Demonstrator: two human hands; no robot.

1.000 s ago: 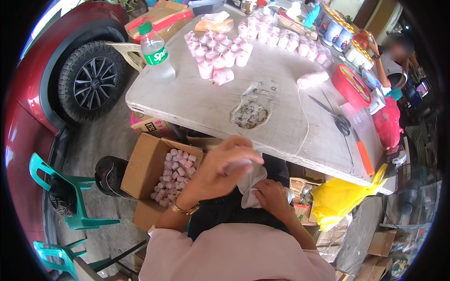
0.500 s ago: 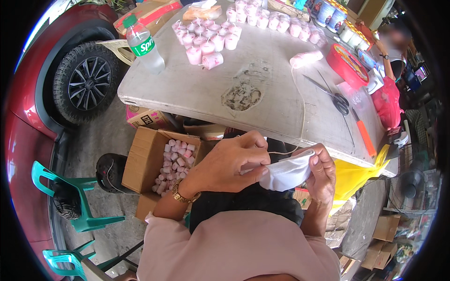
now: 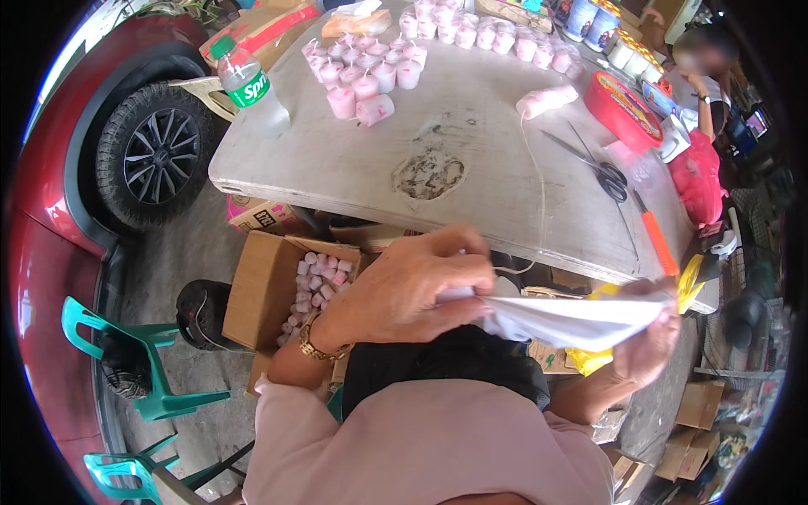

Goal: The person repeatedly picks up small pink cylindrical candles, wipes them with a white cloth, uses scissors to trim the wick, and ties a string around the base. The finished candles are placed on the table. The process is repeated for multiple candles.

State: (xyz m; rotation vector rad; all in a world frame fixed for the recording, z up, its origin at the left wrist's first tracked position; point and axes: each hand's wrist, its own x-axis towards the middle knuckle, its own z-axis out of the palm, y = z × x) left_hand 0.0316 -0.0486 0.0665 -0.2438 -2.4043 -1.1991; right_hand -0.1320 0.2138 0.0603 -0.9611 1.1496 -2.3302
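A white cloth (image 3: 581, 321) is pulled taut between my two hands, just off the table's front edge. My left hand (image 3: 412, 282), with a gold watch (image 3: 324, 337) on its wrist, pinches the cloth's left end; whether something small sits inside the folds there is hidden. At the other end, my right hand (image 3: 646, 349) grips a corner, slightly blurred. A thin string (image 3: 543, 202) runs from a pink roll (image 3: 547, 101) on the table, over the edge and down toward my left hand. Pink candles (image 3: 366, 87) with white wicks stand grouped at the table's far left, one lying on its side.
Scissors (image 3: 613, 177) and an orange-handled knife (image 3: 659, 240) lie on the table (image 3: 337, 168) at the right, near a red tub (image 3: 623, 112). A bottle (image 3: 252, 88) stands at the left corner. Below sits a cardboard box (image 3: 261, 282) of small pink pieces. Another person (image 3: 707, 84) is at far right.
My right hand has moved right and slightly down, stretching the bunched cloth into a long strip. My left hand stays nearly in place, still gripping its end.
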